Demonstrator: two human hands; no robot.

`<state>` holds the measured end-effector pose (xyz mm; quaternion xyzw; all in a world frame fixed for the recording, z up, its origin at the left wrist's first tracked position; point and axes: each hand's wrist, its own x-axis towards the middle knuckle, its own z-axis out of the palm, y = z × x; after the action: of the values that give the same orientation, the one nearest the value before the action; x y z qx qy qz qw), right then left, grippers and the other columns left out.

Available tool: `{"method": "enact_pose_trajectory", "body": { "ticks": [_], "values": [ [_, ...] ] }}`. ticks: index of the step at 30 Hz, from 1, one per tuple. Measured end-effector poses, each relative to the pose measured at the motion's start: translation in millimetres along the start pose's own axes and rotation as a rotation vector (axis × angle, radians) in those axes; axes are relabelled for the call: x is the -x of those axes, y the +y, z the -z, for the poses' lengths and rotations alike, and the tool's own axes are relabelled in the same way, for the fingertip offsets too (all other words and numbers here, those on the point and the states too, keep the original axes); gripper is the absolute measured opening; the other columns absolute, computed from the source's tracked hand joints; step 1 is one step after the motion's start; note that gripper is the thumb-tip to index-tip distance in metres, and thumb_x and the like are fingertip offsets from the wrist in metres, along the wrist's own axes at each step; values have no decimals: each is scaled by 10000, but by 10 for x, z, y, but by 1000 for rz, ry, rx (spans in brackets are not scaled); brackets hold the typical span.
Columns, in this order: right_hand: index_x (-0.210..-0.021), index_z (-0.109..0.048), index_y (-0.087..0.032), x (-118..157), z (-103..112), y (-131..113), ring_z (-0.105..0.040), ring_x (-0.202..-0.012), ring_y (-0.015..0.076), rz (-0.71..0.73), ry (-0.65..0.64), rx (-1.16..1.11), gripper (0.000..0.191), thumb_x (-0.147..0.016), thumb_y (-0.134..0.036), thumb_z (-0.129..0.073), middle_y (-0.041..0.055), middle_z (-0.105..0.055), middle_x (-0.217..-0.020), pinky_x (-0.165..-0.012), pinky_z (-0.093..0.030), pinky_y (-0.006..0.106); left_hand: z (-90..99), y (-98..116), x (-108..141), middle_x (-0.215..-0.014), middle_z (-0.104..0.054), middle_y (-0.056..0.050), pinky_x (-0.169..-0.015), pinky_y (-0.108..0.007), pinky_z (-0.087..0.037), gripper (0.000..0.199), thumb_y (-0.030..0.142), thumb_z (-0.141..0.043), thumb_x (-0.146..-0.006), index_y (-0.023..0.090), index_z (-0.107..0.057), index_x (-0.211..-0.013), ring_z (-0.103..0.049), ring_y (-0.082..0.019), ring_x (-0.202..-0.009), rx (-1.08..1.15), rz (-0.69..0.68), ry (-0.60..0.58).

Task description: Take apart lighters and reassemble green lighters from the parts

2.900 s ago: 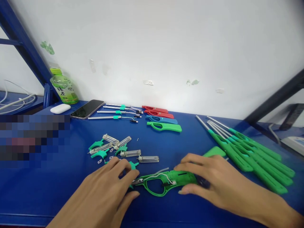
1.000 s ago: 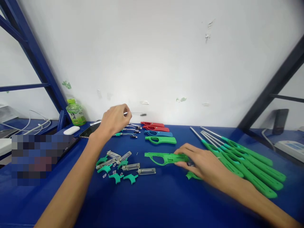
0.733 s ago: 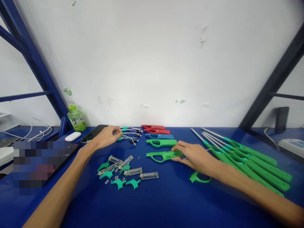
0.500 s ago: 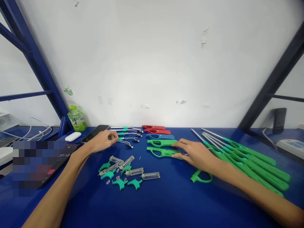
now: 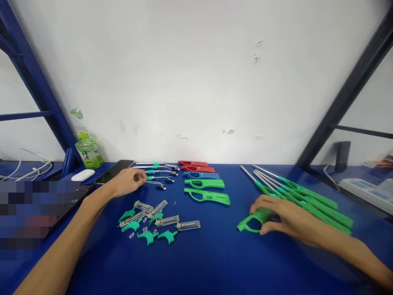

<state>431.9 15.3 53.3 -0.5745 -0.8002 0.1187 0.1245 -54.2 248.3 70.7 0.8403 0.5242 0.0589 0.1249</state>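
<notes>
My left hand [image 5: 130,181] is closed at the left ends of a row of metal rods with teal parts and wires [image 5: 156,177]; what its fingertips pinch is hidden. On the right, my right hand [image 5: 270,213] has its thumb and fingers around a green handle shell [image 5: 245,224] low over the table. Between the hands lie a green half shell [image 5: 211,196], another green one [image 5: 207,183], a blue one [image 5: 204,175] and red ones [image 5: 198,169]. Clear tubes [image 5: 188,225] and teal triggers [image 5: 168,236] are spread in front of my left hand.
Several green lighters with long metal rods [image 5: 310,205] fan out at the right. A phone [image 5: 116,171], a white case [image 5: 82,175], a green bottle [image 5: 89,151] and a dark screen [image 5: 66,209] stand or lie at the left. Behind is a white wall.
My right hand has left the green half shells in the middle, moved right and nearer, and closed on the separate green handle shell. The view has shifted slightly; my left hand stays by the rods.
</notes>
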Motion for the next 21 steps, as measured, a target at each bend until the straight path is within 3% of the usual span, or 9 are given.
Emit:
{"method": "enact_pose_trajectory", "body": {
  "ticks": [7,12,18,21],
  "values": [
    [-1106,-692,-313,-139,-41,-201,-727,-781,216,1,-11,29,383,-941,-655,-745,-12,-766,-1066,-719,-539,329,-58,12,-22,-1329,-692,-87,-965,-462,-625,373,445,-710,-1024,198,-678,-1301,-707,-260,-1140,-42,13,7],
    [-1202,-668,-294,-265,-23,-360,-777,-931,256,49,43,108,454,-1026,-703,-584,32,-790,-1171,-817,-557,356,-78,43,-36,-1337,-689,-90,-968,-463,-623,375,441,-711,-1024,201,-674,-1310,-705,-259,-1146,-64,24,12],
    [-1175,-704,-216,-839,14,-610,-781,-962,306,106,104,263,494,-1026,-678,-612,113,-801,-1155,-794,-561,388,-82,81,-29,-1323,-693,-89,-960,-461,-626,375,446,-707,-1027,199,-673,-1307,-709,-255,-1133,-92,15,9],
    [-1210,-708,-178,-1152,-45,-769,-763,-944,256,114,74,334,427,-1041,-568,-669,103,-784,-1132,-830,-600,409,-95,80,-28,-1329,-691,-91,-964,-461,-625,371,442,-705,-1029,201,-673,-1309,-708,-253,-1136,-99,1,13]
  ]
}}
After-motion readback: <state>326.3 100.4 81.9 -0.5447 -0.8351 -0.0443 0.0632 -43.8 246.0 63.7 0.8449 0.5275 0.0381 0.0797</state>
